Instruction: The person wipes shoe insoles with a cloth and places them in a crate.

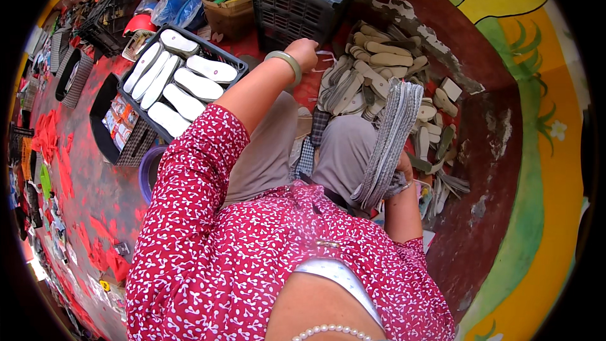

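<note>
My right hand (403, 173) grips a thick upright bundle of grey cloth shoe insoles (392, 132), stacked face to face above my knee. My left hand (303, 55), with a pale bangle at the wrist, is stretched forward in front of the black crate. Its fingers are closed, and whatever they may hold is hidden; a thin white strand (326, 57) shows beside them. Beyond the bundle lies a loose heap of pale and grey insoles (390, 59). Left of my left forearm, a black plastic basket (240, 71) holds several white insoles (197, 83) laid in rows.
A black slatted crate (287, 9) stands ahead, beside a woven basket (230, 16) and blue plastic bags (172, 1). To the left are a checked box (134, 145) with packets and a purple basin (149, 170). A painted wall (530, 132) curves along the right.
</note>
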Action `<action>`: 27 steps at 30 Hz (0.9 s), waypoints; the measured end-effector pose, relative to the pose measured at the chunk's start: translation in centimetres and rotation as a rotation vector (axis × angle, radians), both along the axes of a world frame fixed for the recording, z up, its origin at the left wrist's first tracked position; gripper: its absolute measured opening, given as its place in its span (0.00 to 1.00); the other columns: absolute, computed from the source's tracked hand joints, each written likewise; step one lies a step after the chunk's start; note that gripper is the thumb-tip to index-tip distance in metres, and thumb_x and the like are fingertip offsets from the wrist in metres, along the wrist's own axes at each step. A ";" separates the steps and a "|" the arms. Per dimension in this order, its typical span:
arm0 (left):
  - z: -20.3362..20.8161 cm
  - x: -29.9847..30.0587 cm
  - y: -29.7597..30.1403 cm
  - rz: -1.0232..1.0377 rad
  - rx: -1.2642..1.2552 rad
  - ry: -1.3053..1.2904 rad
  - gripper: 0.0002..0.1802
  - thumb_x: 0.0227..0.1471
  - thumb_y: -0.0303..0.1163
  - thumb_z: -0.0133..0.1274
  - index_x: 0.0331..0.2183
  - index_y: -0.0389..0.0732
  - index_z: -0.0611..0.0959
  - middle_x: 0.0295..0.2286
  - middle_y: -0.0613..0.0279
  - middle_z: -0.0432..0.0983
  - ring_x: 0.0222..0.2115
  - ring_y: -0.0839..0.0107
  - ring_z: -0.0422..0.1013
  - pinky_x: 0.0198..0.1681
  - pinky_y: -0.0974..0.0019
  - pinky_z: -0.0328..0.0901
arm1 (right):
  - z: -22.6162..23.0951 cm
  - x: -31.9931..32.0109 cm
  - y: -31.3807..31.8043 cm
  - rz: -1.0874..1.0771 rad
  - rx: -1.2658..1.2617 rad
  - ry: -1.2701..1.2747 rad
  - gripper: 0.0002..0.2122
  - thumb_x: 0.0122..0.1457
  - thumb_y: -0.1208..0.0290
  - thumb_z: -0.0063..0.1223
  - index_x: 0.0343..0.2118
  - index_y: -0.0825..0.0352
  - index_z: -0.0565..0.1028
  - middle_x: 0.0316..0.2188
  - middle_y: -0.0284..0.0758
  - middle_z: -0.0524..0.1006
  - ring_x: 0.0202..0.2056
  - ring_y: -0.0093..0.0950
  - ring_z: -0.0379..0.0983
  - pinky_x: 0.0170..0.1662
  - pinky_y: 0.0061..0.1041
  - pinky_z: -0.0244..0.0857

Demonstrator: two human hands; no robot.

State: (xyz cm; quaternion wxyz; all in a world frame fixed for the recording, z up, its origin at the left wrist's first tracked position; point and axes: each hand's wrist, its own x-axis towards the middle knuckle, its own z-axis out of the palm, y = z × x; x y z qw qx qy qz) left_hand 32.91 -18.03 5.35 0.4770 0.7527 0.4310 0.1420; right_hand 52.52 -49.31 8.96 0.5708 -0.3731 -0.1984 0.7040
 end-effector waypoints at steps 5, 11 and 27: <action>-0.9 0.8 -0.3 -0.009 0.365 -0.243 0.24 0.50 0.22 0.47 0.51 0.32 0.69 0.32 0.50 0.77 0.28 0.70 0.74 0.37 0.70 0.67 | 0.7 -0.9 -0.5 -0.077 -0.038 0.009 0.42 0.31 0.73 0.69 0.54 0.71 0.60 0.39 0.41 0.75 0.36 0.34 0.76 0.41 0.35 0.72; 7.4 -1.2 -2.6 0.012 -0.220 -0.137 0.21 0.53 0.30 0.49 0.49 0.33 0.71 0.30 0.52 0.79 0.37 0.70 0.73 0.44 0.71 0.63 | 0.2 -0.8 -0.7 -0.096 -0.031 -0.045 0.46 0.30 0.71 0.70 0.56 0.71 0.57 0.40 0.40 0.74 0.38 0.32 0.75 0.42 0.31 0.72; 8.2 -3.5 -4.6 -0.125 -0.726 -0.924 0.15 0.58 0.39 0.44 0.33 0.37 0.78 0.30 0.56 0.78 0.38 0.66 0.73 0.45 0.67 0.65 | -1.5 0.2 -0.5 -0.078 -0.037 -0.010 0.45 0.30 0.71 0.70 0.55 0.72 0.58 0.40 0.41 0.74 0.38 0.33 0.75 0.42 0.33 0.72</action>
